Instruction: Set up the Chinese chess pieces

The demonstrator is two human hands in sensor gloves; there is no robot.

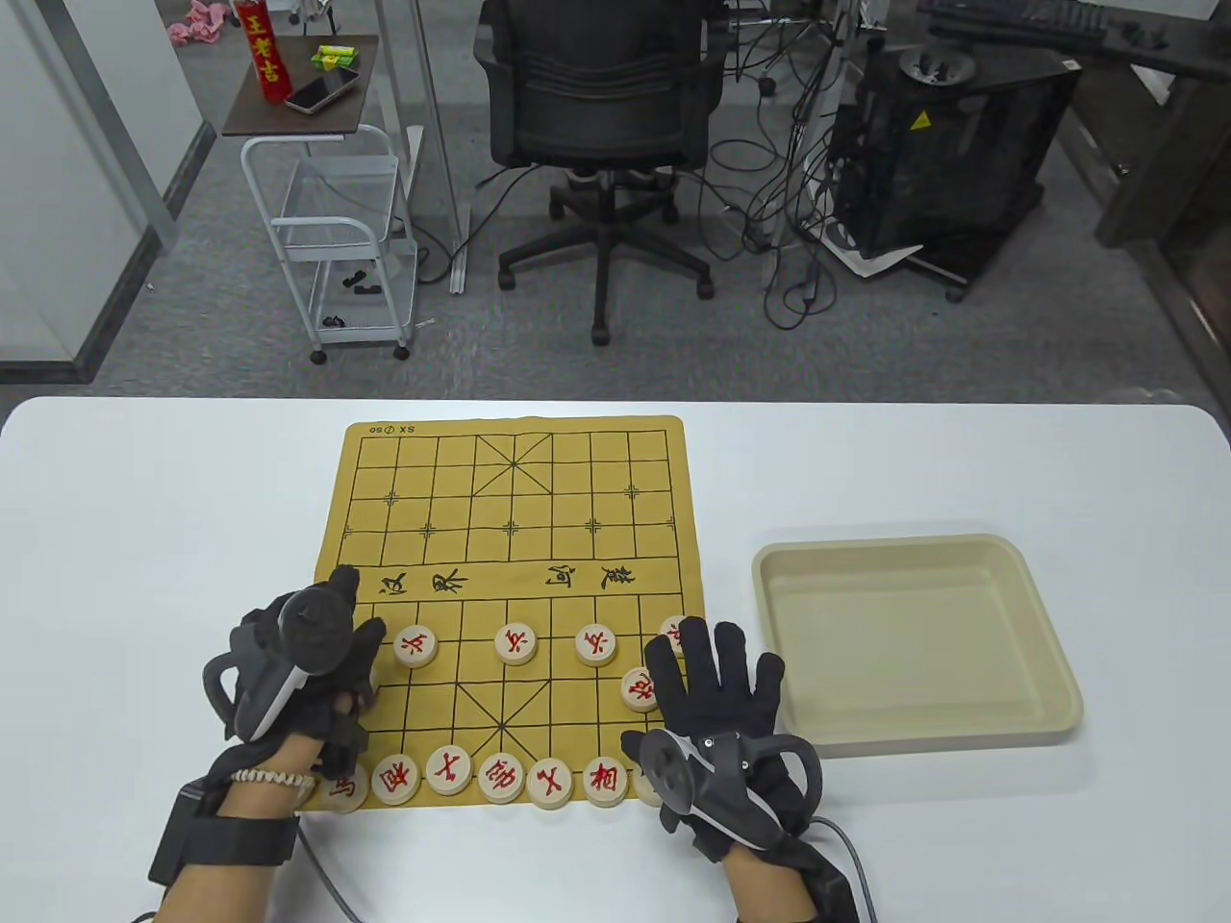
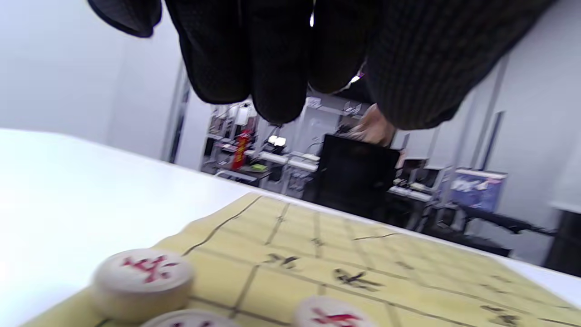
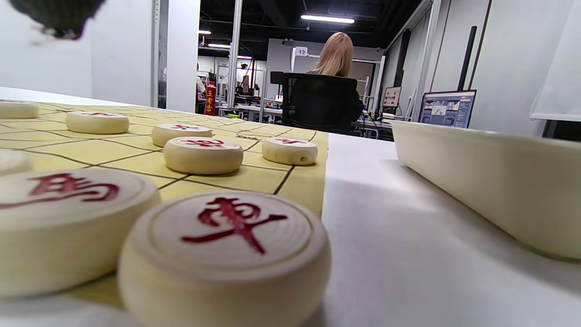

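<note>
A: Checking hands first. Your right hand (image 1: 716, 687) lies flat, fingers spread, grasping nothing, over the board's (image 1: 510, 500) right edge. Left hand (image 1: 313, 663): fingers curled over the left edge, can't tell if it holds a piece.

B: Pieces?

A: Red pieces fill the near rows; the cannon piece (image 1: 640, 688) sits just at nine o'clock from your right fingers (image 1: 673, 673). Round disc, no long axis. Right hand's nearer, I'd judge. Tray (image 1: 1048, 663) at three o'clock holds nothing visible.
</note>
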